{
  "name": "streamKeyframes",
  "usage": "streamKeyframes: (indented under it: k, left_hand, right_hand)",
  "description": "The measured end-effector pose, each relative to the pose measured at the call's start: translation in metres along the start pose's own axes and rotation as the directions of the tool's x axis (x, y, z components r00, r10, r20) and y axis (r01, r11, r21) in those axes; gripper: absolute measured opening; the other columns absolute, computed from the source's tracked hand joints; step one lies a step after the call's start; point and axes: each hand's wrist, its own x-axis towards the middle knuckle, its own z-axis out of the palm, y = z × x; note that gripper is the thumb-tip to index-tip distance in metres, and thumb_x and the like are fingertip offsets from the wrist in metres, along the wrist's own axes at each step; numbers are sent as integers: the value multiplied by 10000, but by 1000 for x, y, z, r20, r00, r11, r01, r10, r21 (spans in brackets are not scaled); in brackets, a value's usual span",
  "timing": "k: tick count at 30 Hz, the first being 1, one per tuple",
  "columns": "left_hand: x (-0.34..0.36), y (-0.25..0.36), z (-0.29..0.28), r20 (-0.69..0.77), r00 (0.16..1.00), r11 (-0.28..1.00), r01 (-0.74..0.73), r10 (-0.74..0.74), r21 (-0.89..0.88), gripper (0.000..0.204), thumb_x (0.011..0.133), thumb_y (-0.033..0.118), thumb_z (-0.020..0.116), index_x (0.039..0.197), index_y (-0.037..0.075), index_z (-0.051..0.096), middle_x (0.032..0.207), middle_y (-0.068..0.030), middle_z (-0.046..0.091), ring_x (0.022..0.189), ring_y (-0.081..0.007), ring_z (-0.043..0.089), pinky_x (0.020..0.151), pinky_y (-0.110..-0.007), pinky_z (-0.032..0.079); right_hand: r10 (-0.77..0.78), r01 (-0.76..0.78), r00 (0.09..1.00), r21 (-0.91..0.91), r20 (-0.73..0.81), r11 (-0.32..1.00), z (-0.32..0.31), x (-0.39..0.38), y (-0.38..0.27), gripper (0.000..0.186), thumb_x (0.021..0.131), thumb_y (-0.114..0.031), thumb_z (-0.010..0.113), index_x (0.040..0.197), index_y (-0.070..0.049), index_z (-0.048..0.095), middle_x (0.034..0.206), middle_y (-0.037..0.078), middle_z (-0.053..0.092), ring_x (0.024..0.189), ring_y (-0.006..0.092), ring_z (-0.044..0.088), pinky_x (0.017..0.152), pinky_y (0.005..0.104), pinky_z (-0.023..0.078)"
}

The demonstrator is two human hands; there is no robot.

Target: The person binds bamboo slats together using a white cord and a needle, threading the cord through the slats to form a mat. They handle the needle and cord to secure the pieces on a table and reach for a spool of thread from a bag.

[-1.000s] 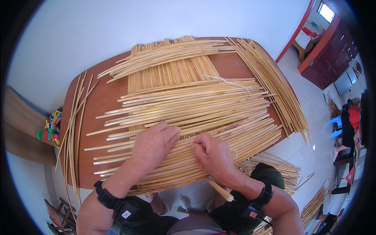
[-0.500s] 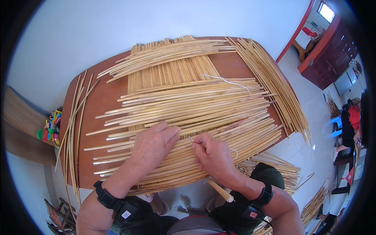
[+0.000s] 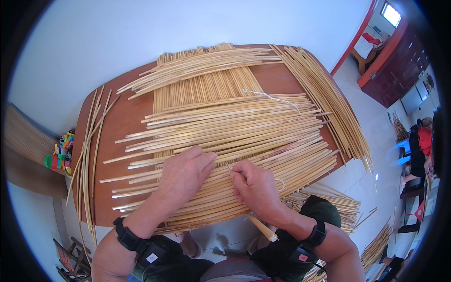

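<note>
Pale yellow plant stalks (image 3: pixel 282 169) lie side by side across the table in a broad layer. My left hand (image 3: pixel 185 171) rests on this layer with its fingers closed, thumb and fingertips around a stalk. To its right, my right hand (image 3: pixel 256 185) is closed in a pinch on a thin needle (image 3: pixel 228 165), whose tip points up and left toward my left fingertips. A white thread (image 3: pixel 282 184) loops out beside the right hand. Farther back, another white string (image 3: pixel 272 97) lies loose on the stalks.
Beneath is a brown table (image 3: pixel 122 117) bearing a woven stalk mat (image 3: pixel 202 89). Loose stalks form a far bundle (image 3: pixel 197 70), a right-hand bundle (image 3: pixel 324 98) and a few at the left (image 3: pixel 89 155). More stalks (image 3: pixel 324 199) lie below the table's right edge. Colourful toys (image 3: pixel 61 152) stand left.
Both hands stay almost still over the same stalks. One stalk's left end seems to have shifted very slightly left.
</note>
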Motion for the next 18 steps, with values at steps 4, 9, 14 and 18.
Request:
streamKeyframes:
  k: [4, 9, 14, 18]
  left_hand:
    - [-1, 2, 1, 6, 1000, 1000, 6, -6, 2, 217, 935, 195, 769, 1131, 103, 773, 883, -83, 662, 800, -305, 696, 683, -417, 561]
    - [-2, 4, 1, 0, 1000, 996, -3, 3, 88, 162, 938, 207, 743, 1075, 122, 746, 837, -72, 617, 766, -300, 674, 641, -433, 543]
    - [5, 10, 1, -38, 999, 997, -9, 12, 79, 143, 927, 204, 744, 1047, 128, 727, 811, -77, 589, 744, -308, 656, 622, -440, 519]
    - [3, 13, -2, -40, 999, 998, 6, -3, 68, 152, 921, 193, 766, 1050, 114, 748, 809, -93, 588, 751, -315, 651, 634, -434, 514]
  right_hand:
    - [38, -38, 999, 27, -1, 999, -3, 0, -9, 154, 1023, -175, 639, 1021, -22, 653, 683, 167, 684, 645, 355, 714, 633, 467, 556]
    - [181, -186, 982, 172, 46, 967, -4, 0, -16, 169, 1056, -144, 630, 1090, 16, 672, 684, 68, 673, 565, 121, 651, 540, 286, 539]
    - [173, -183, 982, 174, 70, 968, -11, 4, -17, 196, 1053, -155, 611, 1116, 21, 669, 713, 83, 698, 586, 144, 684, 543, 299, 551]
    - [243, -274, 960, 287, 139, 918, -16, 3, -24, 211, 1050, -145, 598, 1132, 39, 660, 733, 95, 711, 590, 153, 691, 545, 303, 555]
